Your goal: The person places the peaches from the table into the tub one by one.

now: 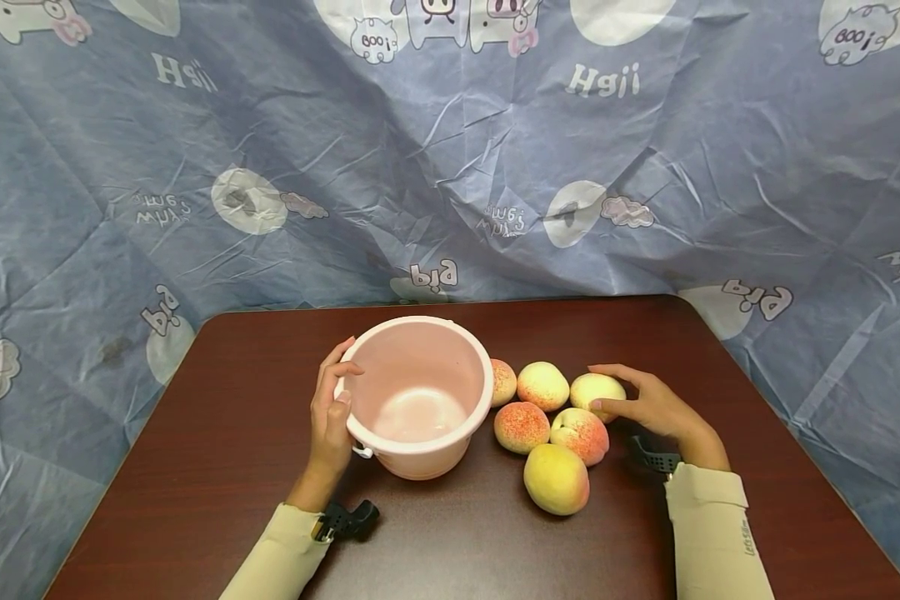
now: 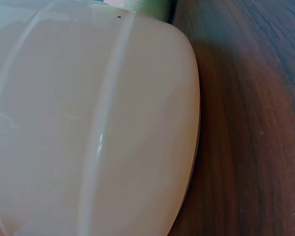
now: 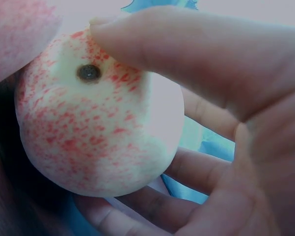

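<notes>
A pale pink bucket (image 1: pixel 418 362) stands on the table, its inside bare. My left hand (image 1: pixel 332 421) holds its left rim, the fingers over the edge and the thumb outside. In the left wrist view the bucket's ribbed outer wall (image 2: pixel 49 128) fills most of the picture. At the right end of a group of peaches, my right hand (image 1: pixel 660 410) grips a pale yellow peach (image 1: pixel 594 388). The right wrist view shows this peach (image 3: pixel 93 132) speckled red with a dark stem pit, the thumb (image 3: pixel 152 37) on one side and fingers curled round the other.
Several other peaches lie between the bucket and my right hand, among them a red-speckled one (image 1: pixel 522 427) and a larger yellow one (image 1: pixel 557 479) nearest me. The dark brown table (image 1: pixel 217 433) ends at a blue patterned cloth (image 1: pixel 307 250) behind it.
</notes>
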